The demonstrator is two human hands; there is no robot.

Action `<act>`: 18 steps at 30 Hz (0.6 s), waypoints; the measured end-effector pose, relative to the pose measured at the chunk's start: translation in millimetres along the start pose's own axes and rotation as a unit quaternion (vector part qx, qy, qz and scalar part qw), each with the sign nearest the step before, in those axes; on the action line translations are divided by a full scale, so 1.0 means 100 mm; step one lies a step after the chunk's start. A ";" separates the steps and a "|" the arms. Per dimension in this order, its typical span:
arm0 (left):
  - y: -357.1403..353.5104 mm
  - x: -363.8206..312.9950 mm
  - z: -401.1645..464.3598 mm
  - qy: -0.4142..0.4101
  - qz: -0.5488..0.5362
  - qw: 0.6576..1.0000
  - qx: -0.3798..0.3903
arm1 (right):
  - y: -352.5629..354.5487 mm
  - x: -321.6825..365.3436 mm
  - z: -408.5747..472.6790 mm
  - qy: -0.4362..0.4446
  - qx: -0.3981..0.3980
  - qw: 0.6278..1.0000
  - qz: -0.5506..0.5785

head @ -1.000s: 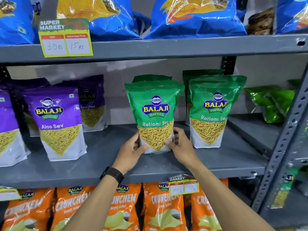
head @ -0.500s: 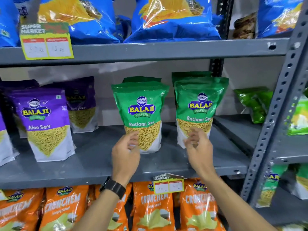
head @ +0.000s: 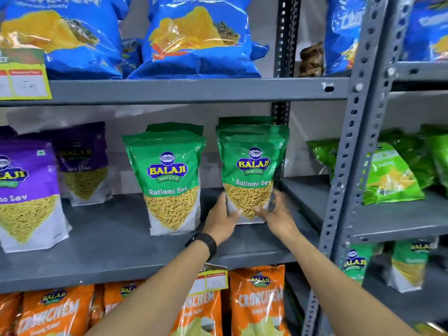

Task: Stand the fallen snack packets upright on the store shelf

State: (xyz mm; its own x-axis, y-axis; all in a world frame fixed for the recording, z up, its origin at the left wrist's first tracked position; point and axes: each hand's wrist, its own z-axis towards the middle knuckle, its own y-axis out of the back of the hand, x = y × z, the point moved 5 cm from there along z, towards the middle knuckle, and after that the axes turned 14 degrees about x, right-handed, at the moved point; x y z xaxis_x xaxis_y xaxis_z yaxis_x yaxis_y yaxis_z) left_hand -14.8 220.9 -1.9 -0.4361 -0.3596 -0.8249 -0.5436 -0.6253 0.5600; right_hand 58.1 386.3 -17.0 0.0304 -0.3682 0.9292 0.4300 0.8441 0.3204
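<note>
The left hand (head: 221, 218) and the right hand (head: 276, 215) clasped the base of the upright green plastic Ratlami Sev packet (head: 252, 170) on the grey metal shelf (head: 116, 243).

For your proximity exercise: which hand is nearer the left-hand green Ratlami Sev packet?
Left. The left hand rests on the right packet's lower left edge, just beside the left-hand green Ratlami Sev packet; the right hand is at its far lower right corner.
</note>
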 end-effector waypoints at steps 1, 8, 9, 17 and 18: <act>-0.03 0.02 0.02 -0.008 -0.003 1.000 -0.008 | 0.01 -0.02 0.01 -0.006 -0.002 1.000 0.002; -0.15 0.03 0.12 -0.028 -0.024 0.999 -0.017 | 0.16 -0.17 -0.01 -0.026 -0.036 0.999 -0.020; -0.17 0.03 0.13 -0.027 -0.028 0.999 -0.016 | 0.17 -0.19 -0.02 -0.026 -0.039 0.999 -0.025; -0.19 0.13 0.15 -0.029 -0.012 0.998 0.051 | 0.15 -0.14 -0.08 -0.023 -0.045 0.997 -0.056; -0.18 0.16 0.15 -0.027 -0.002 0.998 0.059 | 0.13 -0.13 -0.10 -0.035 -0.058 0.995 -0.074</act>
